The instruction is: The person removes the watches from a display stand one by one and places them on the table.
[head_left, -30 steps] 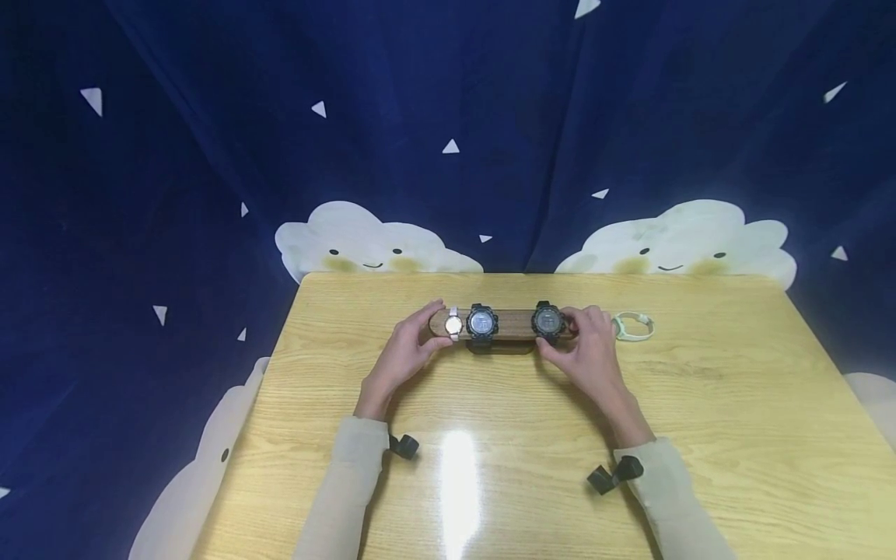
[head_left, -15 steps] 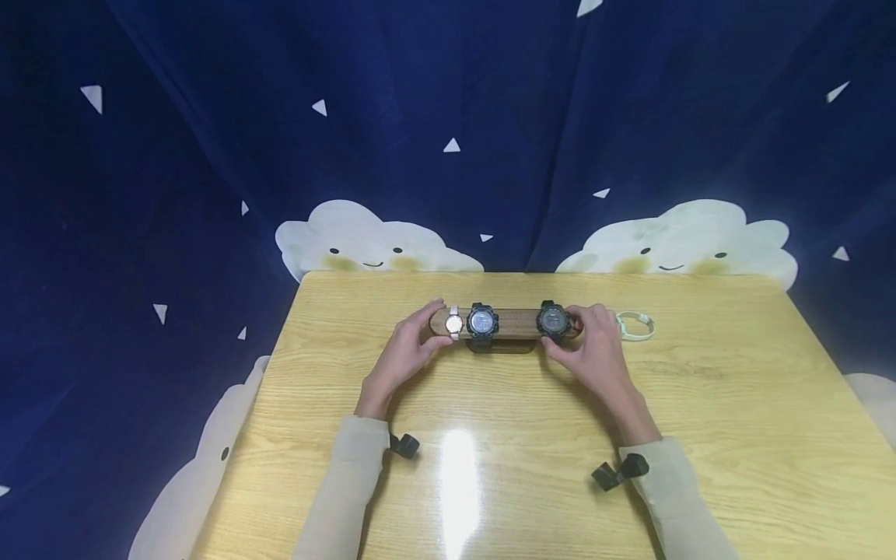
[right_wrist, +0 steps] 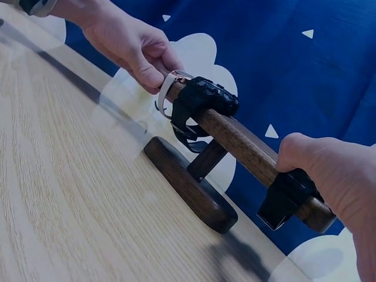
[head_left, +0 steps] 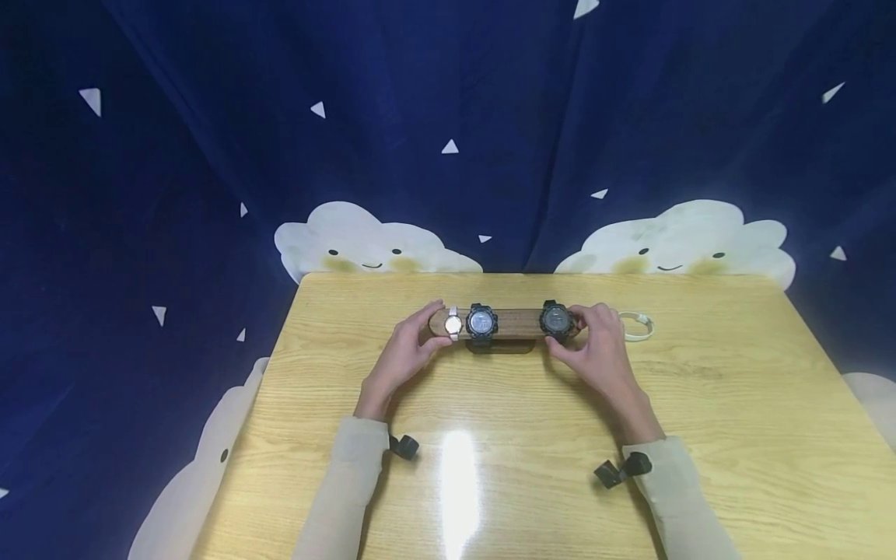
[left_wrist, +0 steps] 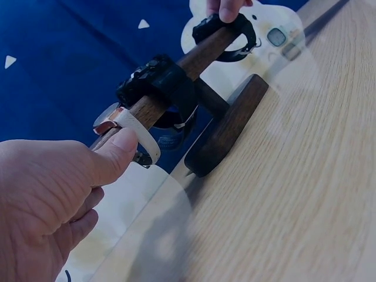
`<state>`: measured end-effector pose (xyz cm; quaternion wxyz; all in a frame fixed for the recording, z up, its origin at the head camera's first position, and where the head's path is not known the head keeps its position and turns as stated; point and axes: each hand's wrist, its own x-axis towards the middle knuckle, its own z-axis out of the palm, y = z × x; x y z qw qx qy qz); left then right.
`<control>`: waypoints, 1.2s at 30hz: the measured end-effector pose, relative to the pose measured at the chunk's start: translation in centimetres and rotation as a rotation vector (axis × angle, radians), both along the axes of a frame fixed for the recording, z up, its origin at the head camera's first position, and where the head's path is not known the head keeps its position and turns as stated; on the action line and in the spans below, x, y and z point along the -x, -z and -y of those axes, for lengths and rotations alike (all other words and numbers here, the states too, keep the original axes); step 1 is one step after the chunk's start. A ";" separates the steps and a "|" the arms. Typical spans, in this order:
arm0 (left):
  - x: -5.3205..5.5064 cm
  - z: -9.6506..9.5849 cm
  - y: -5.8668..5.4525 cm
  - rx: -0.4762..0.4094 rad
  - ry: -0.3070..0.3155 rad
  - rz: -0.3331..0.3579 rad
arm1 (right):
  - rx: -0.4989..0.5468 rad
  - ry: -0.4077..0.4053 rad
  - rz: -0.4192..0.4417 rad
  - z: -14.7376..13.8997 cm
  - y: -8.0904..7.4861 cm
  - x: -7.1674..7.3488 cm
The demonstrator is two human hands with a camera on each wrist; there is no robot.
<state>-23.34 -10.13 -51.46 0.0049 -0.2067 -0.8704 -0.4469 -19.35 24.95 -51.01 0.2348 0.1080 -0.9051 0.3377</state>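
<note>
A dark wooden watch stand (head_left: 516, 323) stands on the table, its bar lying left to right above an oblong base (right_wrist: 191, 194). My left hand (head_left: 404, 350) grips the bar's left end, the thumb right at the strap of a small white watch (head_left: 453, 324). Beside that watch a black digital watch (head_left: 481, 321) hangs round the bar. Near the right end, my right hand (head_left: 602, 351) holds a second black digital watch (head_left: 556, 320) between thumb and fingers, its strap looped round the bar. The bar's tip (right_wrist: 322, 216) sticks out past this watch.
A pale green-white watch (head_left: 638, 327) lies on the wooden table (head_left: 532, 459) just right of my right hand. Behind the table hangs a dark blue curtain (head_left: 420, 93) with clouds. Small black cameras (head_left: 404, 446) are strapped to both wrists.
My right hand has slid the second black watch a short way right along the bar. The left hand has stayed on the stand's left end.
</note>
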 end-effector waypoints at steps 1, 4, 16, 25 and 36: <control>0.0 0.0 0.0 -0.001 0.001 0.000 | 0.000 0.001 0.002 0.0 0.0 0.0; 0.0 0.0 0.0 -0.003 0.003 -0.005 | 0.000 0.005 0.007 -0.1 0.1 0.1; 0.1 0.1 0.2 -0.002 0.002 -0.006 | -0.007 0.010 0.010 -0.4 0.1 0.1; 0.1 0.0 0.1 -0.003 0.007 -0.005 | -0.006 0.009 -0.005 -0.9 0.0 0.3; 0.2 0.0 0.3 -0.014 0.011 -0.006 | 0.001 0.027 0.016 -1.3 -0.2 0.1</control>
